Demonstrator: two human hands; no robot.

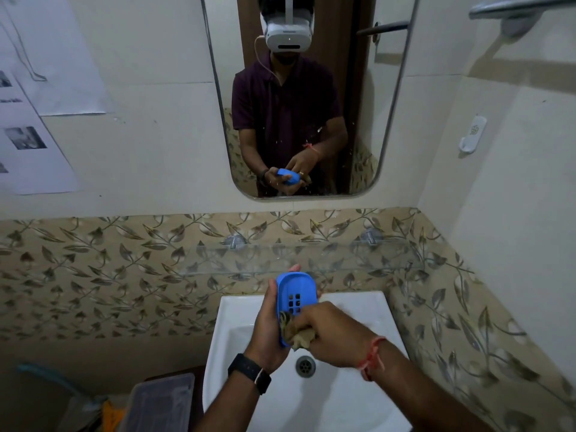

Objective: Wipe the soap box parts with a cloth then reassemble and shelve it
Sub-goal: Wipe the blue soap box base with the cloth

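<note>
The right hand (330, 336) is closed in a fist around a bunched brownish cloth (300, 337), pressing it against the lower end of a blue soap box part (294, 302). A red thread is tied round that wrist. The left hand (269, 330) grips the blue part from the left side and behind, palm under it, with fingertips showing past its top edge; a black watch (249, 371) sits on the left wrist. The blue part is an oval tray tilted up on end, its hollow side facing the camera, with a small grid of square holes in the middle. The cloth covers its bottom rim.

Both hands are held above a white sink (367, 310), just over the metal drain (305, 365). Behind the hands, a clear glass shelf (358, 255) runs along the wall on two metal brackets, set against a band of leaf-patterned tiles (109, 269). Above that hangs a mirror (386, 120) with rounded corners, which reflects the person in a dark shirt holding the blue part. To the left of the sink, lower down, lies a clear plastic lidded box (159, 400). Printed sheets of paper (31, 145) are stuck to the left wall, and a white hook (472, 134) is on the right wall.
</note>
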